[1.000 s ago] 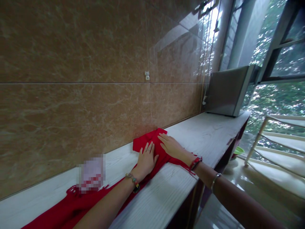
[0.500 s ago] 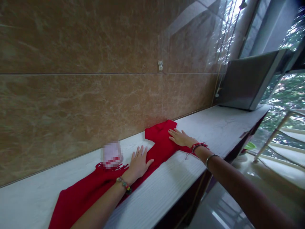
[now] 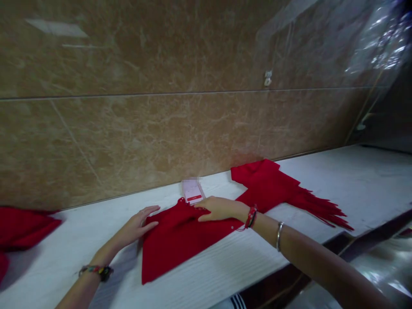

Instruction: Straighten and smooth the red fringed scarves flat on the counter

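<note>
A red fringed scarf (image 3: 186, 244) lies across the white table, one part crossing over another, with its long fringe (image 3: 322, 208) spread to the right. My left hand (image 3: 138, 225) is at the left corner of the near part, thumb and fingers apart. Over the upper edge of the same part rests my right hand (image 3: 222, 209), its fingers stretched out and thumb apart, close to short fringe strands. Just behind those strands a phone (image 3: 192, 190) with a pale pink screen lies on the table, partly blurred out.
Another piece of red cloth (image 3: 25, 227) lies bunched at the table's left end. Behind the white table (image 3: 128, 281) stands a brown marbled tile wall (image 3: 154, 128) with a small white fixture (image 3: 268, 78). The table's front edge runs along the lower right.
The view has turned left, bringing the other red cloth in. My right hand has come from the scarf's far part to the fringe by the phone; my left has shifted to the left corner.
</note>
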A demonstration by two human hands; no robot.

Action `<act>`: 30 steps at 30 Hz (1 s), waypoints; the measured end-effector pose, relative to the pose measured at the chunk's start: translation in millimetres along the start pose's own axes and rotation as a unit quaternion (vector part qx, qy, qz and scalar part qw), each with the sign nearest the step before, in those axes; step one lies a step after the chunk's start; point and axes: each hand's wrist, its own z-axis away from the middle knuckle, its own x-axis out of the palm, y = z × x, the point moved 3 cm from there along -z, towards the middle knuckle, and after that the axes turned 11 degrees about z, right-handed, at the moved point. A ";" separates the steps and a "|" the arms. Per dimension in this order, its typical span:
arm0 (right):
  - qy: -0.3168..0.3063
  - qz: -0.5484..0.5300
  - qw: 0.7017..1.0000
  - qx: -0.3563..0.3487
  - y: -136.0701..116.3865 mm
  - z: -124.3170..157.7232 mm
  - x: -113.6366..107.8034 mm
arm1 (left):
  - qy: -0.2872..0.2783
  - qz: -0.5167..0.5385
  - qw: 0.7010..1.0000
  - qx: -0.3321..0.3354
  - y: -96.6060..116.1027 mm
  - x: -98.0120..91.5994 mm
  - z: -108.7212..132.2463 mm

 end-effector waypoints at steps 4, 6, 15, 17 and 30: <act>0.003 0.005 1.000 0.031 -8.9 -12.0 27.1 | -0.032 0.062 0.997 -0.009 -6.8 3.1 13.6; 0.012 -0.009 0.999 0.051 -5.4 -11.1 34.0 | -0.060 0.084 0.995 0.008 -2.8 7.4 14.4; 0.032 -0.140 0.986 0.082 11.7 -3.1 37.6 | -0.004 0.065 0.998 -0.028 -8.8 3.9 15.9; 0.029 -0.149 0.985 0.079 12.1 -3.7 37.7 | -0.004 0.053 0.998 -0.031 -9.1 5.0 16.3; 0.121 -0.166 0.979 0.016 7.5 -2.0 20.1 | 0.142 0.281 0.947 -0.058 0.7 -10.2 24.5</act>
